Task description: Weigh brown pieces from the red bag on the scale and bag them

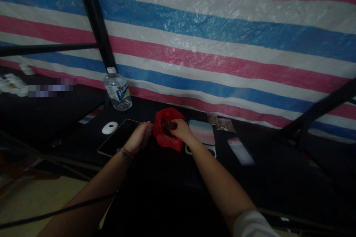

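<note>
Two bare hands meet at a red plastic bag [166, 133] that sits on the dark table [278, 177], a little in front of the striped tarp [222, 33] hung behind it. The left hand [140, 137] curls against the bag's left edge, fingers closed on the plastic there, a beaded band around that wrist. The right hand [180, 129] reaches into the bag's open mouth from the right, fingertips bent down onto the dark contents inside; whether they pinch anything I cannot tell in this dim light.

Just left of the left hand lies a dark phone [118, 142], flat, with a small white oval object [109, 127] beside its far corner. A clear water bottle [118, 90] stands upright farther back, near a black pole [94, 18]. Right of the bag, partly under the right forearm, lies a pastel-coloured case [202, 132]. Beyond it rest two small clear packets [222, 123] with brownish contents, and nearer, well apart from the hands, an empty-looking zip pouch [240, 151] lies flat
</note>
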`<act>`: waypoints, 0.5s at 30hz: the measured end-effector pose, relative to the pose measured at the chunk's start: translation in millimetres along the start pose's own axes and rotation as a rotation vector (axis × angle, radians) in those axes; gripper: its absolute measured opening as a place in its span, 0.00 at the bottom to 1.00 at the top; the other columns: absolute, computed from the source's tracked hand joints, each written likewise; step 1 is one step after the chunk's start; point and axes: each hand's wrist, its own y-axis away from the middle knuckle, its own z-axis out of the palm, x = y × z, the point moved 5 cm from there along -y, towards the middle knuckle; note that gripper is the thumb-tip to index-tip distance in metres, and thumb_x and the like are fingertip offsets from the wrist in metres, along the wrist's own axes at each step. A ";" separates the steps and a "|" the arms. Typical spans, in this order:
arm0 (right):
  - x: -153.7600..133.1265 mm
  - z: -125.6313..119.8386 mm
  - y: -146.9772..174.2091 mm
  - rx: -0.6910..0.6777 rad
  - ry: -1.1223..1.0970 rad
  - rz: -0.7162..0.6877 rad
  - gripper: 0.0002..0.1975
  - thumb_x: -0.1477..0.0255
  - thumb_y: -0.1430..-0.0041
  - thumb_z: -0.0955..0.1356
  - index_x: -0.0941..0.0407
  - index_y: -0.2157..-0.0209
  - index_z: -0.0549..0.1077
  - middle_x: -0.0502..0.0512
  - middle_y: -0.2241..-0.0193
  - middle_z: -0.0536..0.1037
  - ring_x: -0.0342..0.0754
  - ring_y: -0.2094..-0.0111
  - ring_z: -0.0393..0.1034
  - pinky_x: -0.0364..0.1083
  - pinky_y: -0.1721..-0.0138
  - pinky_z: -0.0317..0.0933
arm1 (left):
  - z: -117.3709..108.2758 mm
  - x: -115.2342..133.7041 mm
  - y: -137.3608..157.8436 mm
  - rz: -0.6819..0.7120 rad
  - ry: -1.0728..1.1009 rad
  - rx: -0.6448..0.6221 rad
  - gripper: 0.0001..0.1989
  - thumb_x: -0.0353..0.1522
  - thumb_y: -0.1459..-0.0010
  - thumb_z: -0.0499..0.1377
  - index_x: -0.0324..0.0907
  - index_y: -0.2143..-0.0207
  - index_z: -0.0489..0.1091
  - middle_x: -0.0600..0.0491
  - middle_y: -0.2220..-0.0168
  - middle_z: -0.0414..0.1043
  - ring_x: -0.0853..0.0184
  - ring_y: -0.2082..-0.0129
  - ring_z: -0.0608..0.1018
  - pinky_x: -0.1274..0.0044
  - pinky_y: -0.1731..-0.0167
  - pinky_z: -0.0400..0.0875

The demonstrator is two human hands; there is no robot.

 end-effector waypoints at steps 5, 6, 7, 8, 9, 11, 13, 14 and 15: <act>-2.6 -2.1 0.4 -0.051 0.199 -0.002 0.14 0.78 0.53 0.68 0.59 0.61 0.77 0.61 0.62 0.75 0.51 0.57 0.68 0.44 0.56 0.61 | 13.9 8.5 5.8 0.034 -0.036 -0.017 0.15 0.42 0.47 0.53 0.41 0.70 0.71 0.48 0.69 0.76 0.59 0.61 0.77 0.71 0.64 0.72; -4.6 0.7 0.7 -0.058 0.194 -0.017 0.15 0.79 0.52 0.68 0.60 0.60 0.76 0.61 0.61 0.74 0.51 0.57 0.67 0.44 0.55 0.60 | 15.6 8.3 6.1 0.031 -0.028 -0.010 0.13 0.42 0.48 0.53 0.42 0.71 0.71 0.49 0.70 0.76 0.60 0.62 0.77 0.71 0.64 0.72; -7.1 3.9 1.2 -0.062 0.180 -0.040 0.16 0.79 0.52 0.67 0.60 0.58 0.76 0.61 0.61 0.73 0.50 0.56 0.67 0.44 0.54 0.60 | 16.7 7.5 6.1 0.027 -0.015 -0.003 0.12 0.41 0.48 0.54 0.42 0.71 0.71 0.49 0.70 0.76 0.60 0.62 0.77 0.71 0.63 0.72; -9.8 7.0 1.9 -0.061 0.158 -0.068 0.17 0.80 0.51 0.67 0.61 0.57 0.75 0.62 0.60 0.73 0.50 0.56 0.66 0.45 0.52 0.60 | 17.5 6.5 5.6 0.025 0.002 0.000 0.11 0.40 0.48 0.55 0.42 0.72 0.70 0.50 0.70 0.76 0.61 0.63 0.77 0.71 0.62 0.72; -12.5 9.8 2.7 -0.054 0.128 -0.097 0.19 0.81 0.51 0.67 0.61 0.55 0.75 0.62 0.59 0.72 0.49 0.56 0.66 0.45 0.51 0.60 | 18.0 5.2 4.8 0.026 0.021 -0.003 0.10 0.39 0.48 0.55 0.42 0.72 0.70 0.50 0.70 0.75 0.61 0.64 0.77 0.71 0.62 0.72; -16.9 13.9 4.7 -0.031 0.059 -0.142 0.21 0.82 0.51 0.66 0.61 0.52 0.73 0.61 0.58 0.71 0.48 0.56 0.66 0.45 0.49 0.59 | 17.9 2.2 2.2 0.037 0.056 -0.019 0.09 0.37 0.49 0.56 0.41 0.72 0.69 0.50 0.70 0.75 0.63 0.64 0.77 0.72 0.60 0.71; -19.1 15.8 6.3 0.001 0.003 -0.153 0.22 0.82 0.51 0.66 0.61 0.52 0.73 0.61 0.57 0.71 0.48 0.55 0.66 0.46 0.48 0.58 | 15.1 -1.0 -0.9 0.060 0.073 -0.011 0.07 0.36 0.49 0.56 0.41 0.72 0.67 0.51 0.70 0.74 0.64 0.65 0.76 0.72 0.59 0.71; -19.4 16.3 6.7 0.016 -0.019 -0.144 0.22 0.83 0.51 0.66 0.61 0.52 0.73 0.61 0.56 0.72 0.48 0.54 0.65 0.46 0.47 0.58 | 13.1 -2.8 -2.3 0.068 0.064 -0.004 0.07 0.36 0.50 0.56 0.41 0.72 0.67 0.51 0.70 0.74 0.65 0.65 0.76 0.72 0.59 0.71; -19.5 17.1 6.7 0.019 -0.036 -0.135 0.22 0.83 0.51 0.66 0.60 0.52 0.73 0.61 0.56 0.72 0.48 0.54 0.65 0.47 0.47 0.58 | 10.8 -4.6 -3.5 0.071 0.032 0.009 0.08 0.37 0.49 0.56 0.41 0.72 0.66 0.51 0.70 0.73 0.65 0.65 0.76 0.72 0.59 0.70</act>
